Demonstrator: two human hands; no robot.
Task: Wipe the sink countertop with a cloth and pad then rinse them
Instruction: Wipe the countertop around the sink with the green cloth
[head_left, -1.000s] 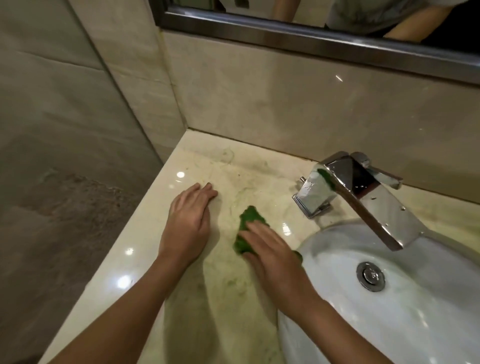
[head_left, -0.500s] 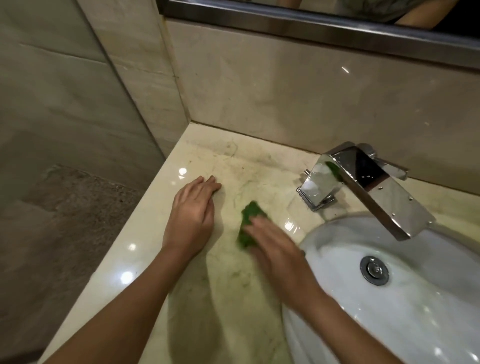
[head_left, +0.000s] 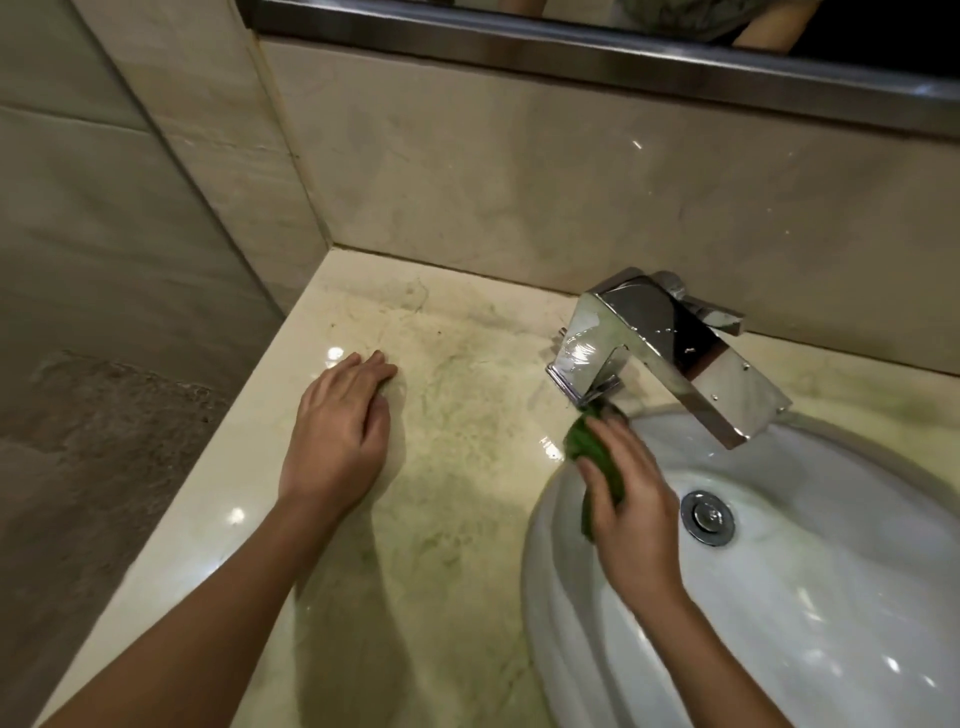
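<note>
A green scouring pad (head_left: 589, 447) is under my right hand (head_left: 631, 509), pressed at the sink's left rim just below the base of the chrome tap (head_left: 654, 343). The fingers grip the pad, and part of it is hidden beneath the palm. My left hand (head_left: 340, 441) lies flat, palm down, on the beige marble countertop (head_left: 467, 467), empty, to the left of the pad. Greenish smears streak the countertop between the hands. No cloth is in view.
The white oval sink (head_left: 831, 597) with a chrome drain (head_left: 707, 517) fills the lower right. A tiled backsplash (head_left: 519, 171) and a mirror frame (head_left: 623, 57) stand behind. The countertop's left edge drops to a side wall (head_left: 104, 260).
My right hand has slid the green pad to the right, from the middle of the countertop to the sink rim by the tap's base. My left hand has stayed flat in place.
</note>
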